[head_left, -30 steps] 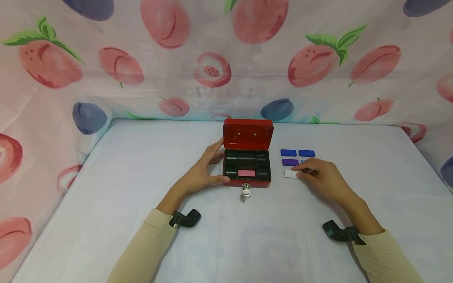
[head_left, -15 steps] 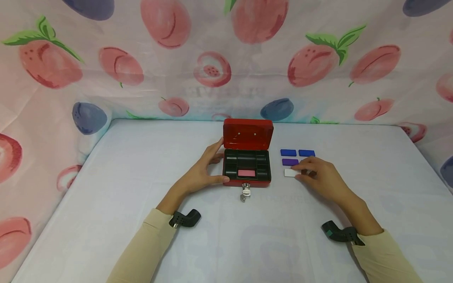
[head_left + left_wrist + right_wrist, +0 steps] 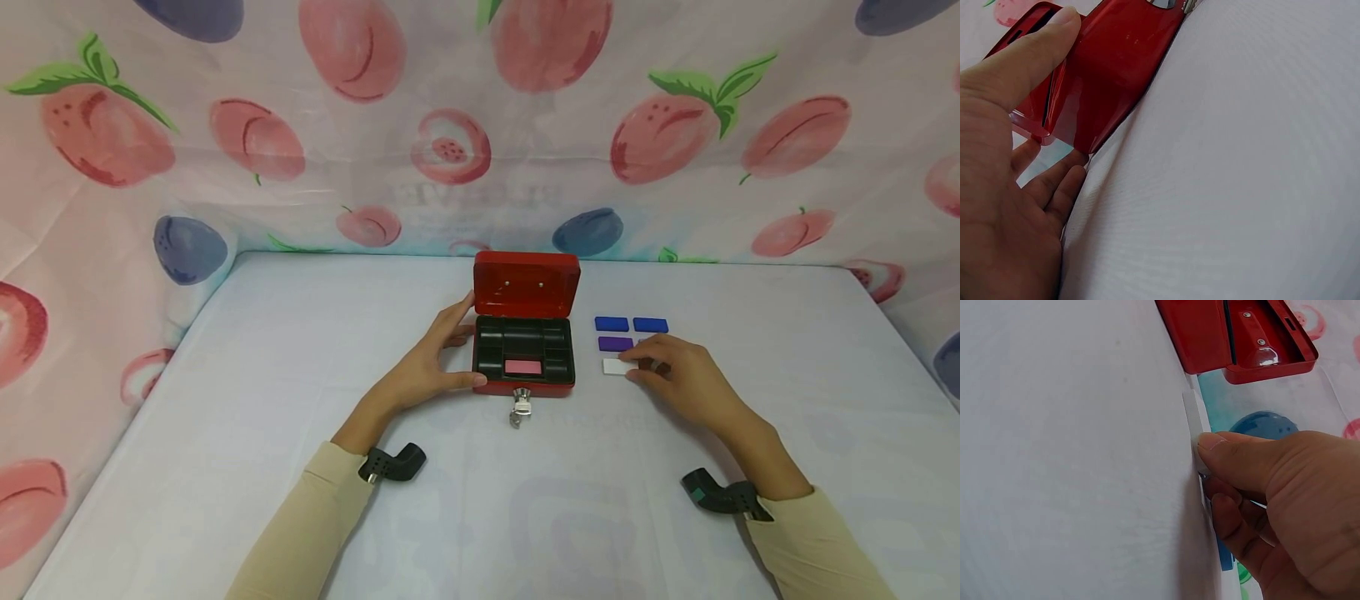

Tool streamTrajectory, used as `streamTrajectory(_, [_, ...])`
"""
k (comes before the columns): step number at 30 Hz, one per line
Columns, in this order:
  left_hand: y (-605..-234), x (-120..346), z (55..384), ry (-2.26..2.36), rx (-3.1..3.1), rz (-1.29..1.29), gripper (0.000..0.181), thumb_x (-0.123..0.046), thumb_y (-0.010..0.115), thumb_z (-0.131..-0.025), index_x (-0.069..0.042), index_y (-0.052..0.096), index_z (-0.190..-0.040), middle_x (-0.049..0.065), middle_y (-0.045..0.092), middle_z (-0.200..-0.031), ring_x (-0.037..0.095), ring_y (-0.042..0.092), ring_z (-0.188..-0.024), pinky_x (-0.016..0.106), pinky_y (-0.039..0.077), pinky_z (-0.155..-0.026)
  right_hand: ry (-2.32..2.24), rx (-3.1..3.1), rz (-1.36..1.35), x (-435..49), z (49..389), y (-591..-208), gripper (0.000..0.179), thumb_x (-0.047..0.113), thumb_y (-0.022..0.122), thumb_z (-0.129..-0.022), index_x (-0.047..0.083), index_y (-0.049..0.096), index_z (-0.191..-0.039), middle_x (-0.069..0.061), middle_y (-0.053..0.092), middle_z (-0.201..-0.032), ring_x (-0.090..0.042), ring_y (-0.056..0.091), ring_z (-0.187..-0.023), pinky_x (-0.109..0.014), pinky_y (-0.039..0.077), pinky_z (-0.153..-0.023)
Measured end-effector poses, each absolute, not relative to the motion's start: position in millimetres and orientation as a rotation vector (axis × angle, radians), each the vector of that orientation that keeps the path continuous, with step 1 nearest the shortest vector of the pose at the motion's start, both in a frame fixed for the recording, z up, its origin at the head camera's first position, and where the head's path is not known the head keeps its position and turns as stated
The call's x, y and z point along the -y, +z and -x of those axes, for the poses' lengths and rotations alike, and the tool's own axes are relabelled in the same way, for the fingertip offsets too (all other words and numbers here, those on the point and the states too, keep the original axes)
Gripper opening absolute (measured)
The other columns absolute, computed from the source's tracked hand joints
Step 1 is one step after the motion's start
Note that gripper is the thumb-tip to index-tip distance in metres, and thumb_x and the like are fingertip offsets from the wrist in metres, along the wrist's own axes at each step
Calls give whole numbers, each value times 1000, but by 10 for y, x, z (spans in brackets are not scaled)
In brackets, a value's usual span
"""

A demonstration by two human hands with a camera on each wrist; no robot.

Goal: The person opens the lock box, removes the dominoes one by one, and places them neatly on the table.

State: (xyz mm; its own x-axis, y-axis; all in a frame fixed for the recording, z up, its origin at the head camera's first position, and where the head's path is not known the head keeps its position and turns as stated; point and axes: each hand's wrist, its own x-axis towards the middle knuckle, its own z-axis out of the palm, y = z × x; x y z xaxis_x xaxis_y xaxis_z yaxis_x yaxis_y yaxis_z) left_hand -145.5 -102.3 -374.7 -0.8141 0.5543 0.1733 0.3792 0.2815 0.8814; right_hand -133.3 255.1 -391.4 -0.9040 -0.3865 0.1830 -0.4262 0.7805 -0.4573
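Observation:
A red cash box [image 3: 537, 389] stands with its lid [image 3: 526, 285] raised and a black divided tray [image 3: 525, 337] inside. One flat pink block [image 3: 522, 367] lies in the tray's front middle compartment. My left hand [image 3: 427, 367] holds the box at its left side, thumb on the front corner and forefinger reaching up to the lid. In the left wrist view, the other fingertips are low by the box's base. To the right of the box, my right hand [image 3: 686, 377] pinches the right end of a flat white block [image 3: 617, 367] between thumb and fingers, close over the table.
Two blue blocks [image 3: 611, 324] lie in a row behind the right hand, with a purple block [image 3: 615, 343] in front of them. A lock with keys [image 3: 519, 408] hangs at the box's front. A fruit-print cloth [image 3: 525, 183] rises behind the white table [image 3: 300, 325].
The right hand has shifted slightly on the white block, and the light blue block behind its fingers shows less than before. Left hand and cash box have stayed where they were.

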Motion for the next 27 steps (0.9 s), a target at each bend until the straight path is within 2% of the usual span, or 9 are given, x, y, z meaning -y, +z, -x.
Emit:
streamTrajectory(19, [-3742,1026,1450,1559,-2379,-872,94,-12,72,-74,-17,10,-144,11,21,-139,32,33,-121,48,29,-97,747,2882,-659,-2546,1337,-3935,25,10,70,-77,14,68,-101,2,57,-88,-12,53,-78,-33,49,-69])
streamTrajectory(27, [-3740,1023,1451,1544,-2389,-859,94,-12,71,-74,-17,9,-144,11,21,-140,30,34,-121,47,29,-98,751,2836,-699,-2560,1351,-3947,23,8,69,-77,12,69,-99,1,57,-88,-13,51,-75,-30,46,-61])
